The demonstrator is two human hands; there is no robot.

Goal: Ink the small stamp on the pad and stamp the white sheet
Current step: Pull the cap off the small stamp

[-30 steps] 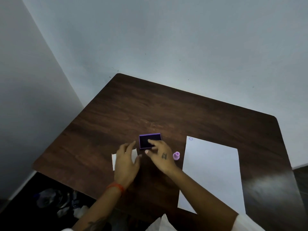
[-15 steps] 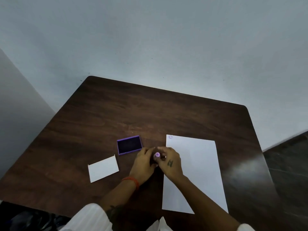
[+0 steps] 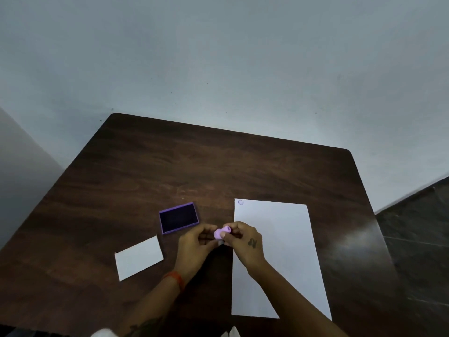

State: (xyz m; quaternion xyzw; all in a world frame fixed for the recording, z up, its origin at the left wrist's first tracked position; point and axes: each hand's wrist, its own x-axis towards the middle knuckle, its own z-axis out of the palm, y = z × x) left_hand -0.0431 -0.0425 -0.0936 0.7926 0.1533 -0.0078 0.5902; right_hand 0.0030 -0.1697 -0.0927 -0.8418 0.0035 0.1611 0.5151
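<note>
A white card (image 3: 139,257) lies at lower left of the frame on the dark table (image 3: 145,171), tilted, with nothing on it. Just above and to its right sits the pad (image 3: 179,220), open, purple-rimmed with a dark ink face, a little apart from the hands. At centre, the left hand (image 3: 194,249), with an orange band (image 3: 175,279) at its wrist, and the right hand (image 3: 245,244) meet around the stamp (image 3: 222,232). The stamp is small and pink-purple, lifted off the table and tipped on its side, one round end facing up and right. Fingertips of both hands are pinched on it; which hand bears the weight I cannot tell. To the right lies the sheet (image 3: 286,251), long and white, its left edge under the right hand. A faint round mark (image 3: 240,202) sits in the sheet's upper left corner.
</note>
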